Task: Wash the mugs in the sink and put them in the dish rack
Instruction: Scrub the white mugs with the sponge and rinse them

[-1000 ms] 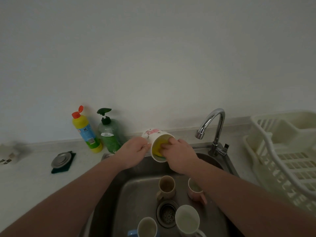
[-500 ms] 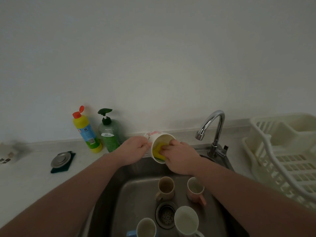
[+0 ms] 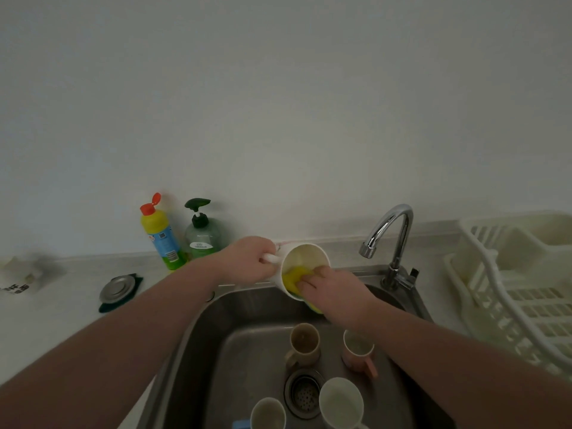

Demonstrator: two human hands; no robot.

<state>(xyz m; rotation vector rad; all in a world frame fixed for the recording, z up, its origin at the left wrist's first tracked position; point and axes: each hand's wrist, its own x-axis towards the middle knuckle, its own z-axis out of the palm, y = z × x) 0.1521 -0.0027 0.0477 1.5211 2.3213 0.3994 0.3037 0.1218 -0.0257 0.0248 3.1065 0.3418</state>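
Fingers of the left hand grip the mug handle while the right hand presses a sponge inside.

sink left floor bare, room to reach down | four mugs: tan, pink, white, blue crowd the drain | faucet overhangs back right | both forearms cross basin | rack right, open on top

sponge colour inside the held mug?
Yellow. The sponge is clearest in the head view, pressed inside the mug.
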